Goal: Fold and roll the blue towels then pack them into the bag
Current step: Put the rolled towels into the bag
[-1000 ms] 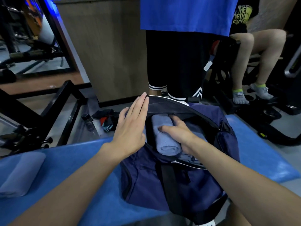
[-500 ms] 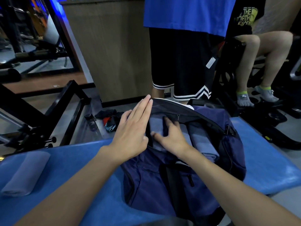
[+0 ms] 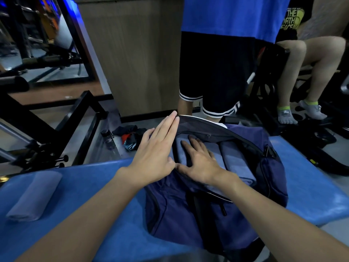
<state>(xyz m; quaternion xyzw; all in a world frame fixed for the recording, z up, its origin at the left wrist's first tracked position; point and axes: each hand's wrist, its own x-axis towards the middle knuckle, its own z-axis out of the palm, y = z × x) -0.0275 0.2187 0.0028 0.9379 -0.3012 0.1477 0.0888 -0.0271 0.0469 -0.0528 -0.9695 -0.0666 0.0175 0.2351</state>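
Two rolls lying side by side inside bag [image 3: 217, 214], centre of frame: rolled towel [image 3: 181, 154] and second towel [image 3: 234, 159].

Right hand [image 3: 202, 163] pressing on rolled towel, fingers spread, grip released, clasping nothing. Left hand [image 3: 154, 154] flat, grip likewise released, propping flap [image 3: 207, 121] open.

Step in hand, by my reading: seating roll in bag.

Third towel [image 3: 34, 195] lying on surface [image 3: 94, 186], lower left of frame, well apart from bag. Next move probably calling for reaching across to fetch it.

Bag spanning surface, flap end seeming to reach far edge. Bare blue stretch between bag and third towel giving room.
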